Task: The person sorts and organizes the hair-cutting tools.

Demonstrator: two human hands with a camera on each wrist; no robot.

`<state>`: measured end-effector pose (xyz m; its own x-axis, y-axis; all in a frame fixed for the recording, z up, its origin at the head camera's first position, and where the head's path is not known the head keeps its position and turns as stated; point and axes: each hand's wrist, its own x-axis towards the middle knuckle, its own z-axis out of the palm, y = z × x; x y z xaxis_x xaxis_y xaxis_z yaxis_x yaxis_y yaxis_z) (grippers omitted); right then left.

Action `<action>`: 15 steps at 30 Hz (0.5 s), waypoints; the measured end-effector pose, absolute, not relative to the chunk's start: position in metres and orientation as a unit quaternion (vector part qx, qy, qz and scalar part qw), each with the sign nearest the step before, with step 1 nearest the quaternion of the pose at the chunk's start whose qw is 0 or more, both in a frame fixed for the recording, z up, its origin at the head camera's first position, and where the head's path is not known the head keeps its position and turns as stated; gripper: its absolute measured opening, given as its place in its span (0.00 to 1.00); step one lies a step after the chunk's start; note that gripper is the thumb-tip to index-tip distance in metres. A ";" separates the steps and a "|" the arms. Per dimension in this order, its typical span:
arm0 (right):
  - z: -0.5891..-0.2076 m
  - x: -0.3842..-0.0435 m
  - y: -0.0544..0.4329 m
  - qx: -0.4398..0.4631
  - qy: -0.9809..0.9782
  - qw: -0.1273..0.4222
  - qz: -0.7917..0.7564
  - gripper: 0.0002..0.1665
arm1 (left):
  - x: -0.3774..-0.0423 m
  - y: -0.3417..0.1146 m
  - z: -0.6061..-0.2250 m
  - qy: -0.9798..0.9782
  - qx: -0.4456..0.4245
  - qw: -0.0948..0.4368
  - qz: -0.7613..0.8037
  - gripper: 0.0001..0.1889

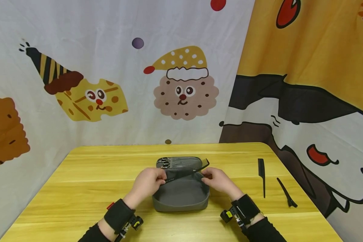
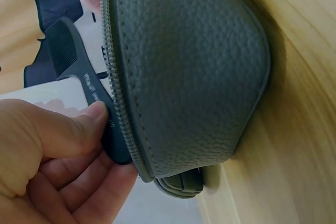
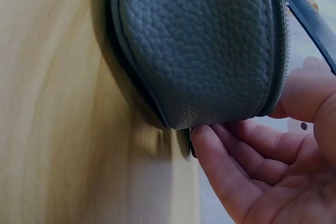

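Note:
A grey zip pouch (image 1: 181, 203) stands unzipped on the table, its lid folded back behind it. My left hand (image 1: 148, 183) pinches the handle end of a black comb (image 2: 88, 80) between thumb and fingers, at the pouch's left rim. The comb slants up over the opening, its toothed end toward the right. With the thumb at the zipper edge and the fingers behind the wall, my right hand (image 1: 218, 180) grips the pouch's back right corner. Silver scissors (image 1: 165, 162) sit at the left of the lid's inner side.
Toward the table's right side lie a black tail comb (image 1: 261, 174) and a black hair clip (image 1: 286, 193). The wooden table (image 1: 93, 178) reaches back to a printed cloth (image 1: 109, 60).

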<state>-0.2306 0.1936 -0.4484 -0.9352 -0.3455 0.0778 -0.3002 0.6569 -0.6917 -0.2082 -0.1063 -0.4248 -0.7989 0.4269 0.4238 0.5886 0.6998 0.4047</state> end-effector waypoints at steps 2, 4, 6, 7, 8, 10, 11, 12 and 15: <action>-0.449 -0.230 0.193 -0.165 0.912 0.032 -0.375 0.16 | -0.207 -0.107 -0.425 -0.909 -0.287 0.146 -0.265 0.08; -0.450 -0.231 0.193 -0.153 0.912 0.036 -0.380 0.15 | -0.205 -0.108 -0.425 -0.908 -0.293 0.140 -0.264 0.08; -0.450 -0.231 0.194 -0.145 0.910 0.038 -0.386 0.15 | -0.204 -0.109 -0.425 -0.908 -0.297 0.134 -0.263 0.08; -0.450 -0.232 0.195 -0.144 0.909 0.040 -0.389 0.14 | -0.204 -0.109 -0.425 -0.909 -0.297 0.131 -0.262 0.08; -0.451 -0.232 0.195 -0.146 0.907 0.040 -0.392 0.14 | -0.204 -0.110 -0.425 -0.910 -0.298 0.129 -0.259 0.08; -0.452 -0.234 0.198 -0.152 0.906 0.038 -0.394 0.13 | -0.203 -0.110 -0.425 -0.911 -0.297 0.125 -0.257 0.08; -0.453 -0.235 0.199 -0.157 0.905 0.036 -0.394 0.13 | -0.203 -0.110 -0.425 -0.912 -0.297 0.123 -0.255 0.08; -0.454 -0.236 0.200 -0.162 0.904 0.035 -0.394 0.12 | -0.203 -0.110 -0.425 -0.913 -0.298 0.122 -0.252 0.08; -0.456 -0.238 0.204 -0.180 0.900 0.034 -0.396 0.11 | -0.203 -0.110 -0.425 -0.915 -0.302 0.119 -0.239 0.09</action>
